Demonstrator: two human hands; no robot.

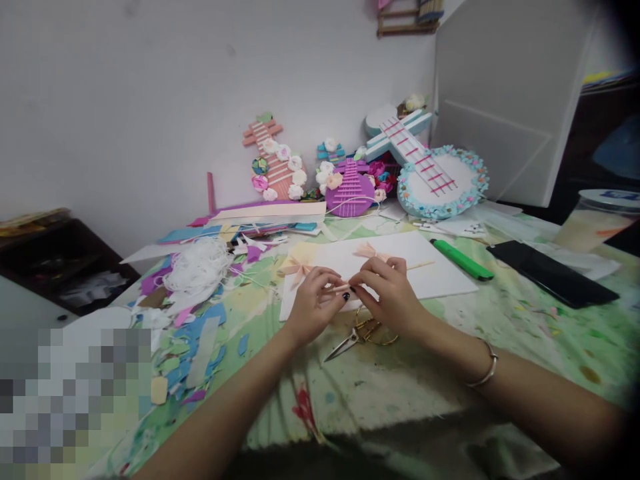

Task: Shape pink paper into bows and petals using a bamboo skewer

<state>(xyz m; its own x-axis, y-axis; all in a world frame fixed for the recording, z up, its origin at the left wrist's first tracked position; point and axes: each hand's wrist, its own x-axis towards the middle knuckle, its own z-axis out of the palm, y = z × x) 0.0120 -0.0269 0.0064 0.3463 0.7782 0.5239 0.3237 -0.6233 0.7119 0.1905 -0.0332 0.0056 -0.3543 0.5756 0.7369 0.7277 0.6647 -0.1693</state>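
Observation:
Both my hands meet over a white sheet, pinching a thin, pale paper-wrapped stick [336, 289]. My left hand [315, 303] grips it near its left part, and my right hand [387, 290] pinches its right end with thumb and fingers. A peach paper flower [299, 269] shows just left of my left hand; whether it joins this stick is hidden by my fingers. Behind my right hand lies a second peach flower [367, 250], and a thin stick [423, 265] sticks out to the right. Gold-handled scissors [345, 345] rest below my hands, blades pointing left.
The white sheet [450, 283] lies on a paint-stained green cloth. Around it are a green marker [463, 260], a black phone [555, 272], a tangle of white string [200, 267] and blue paper scraps [203, 343]. Decorated craft instruments, including a light-blue one [445, 180], lean at the wall.

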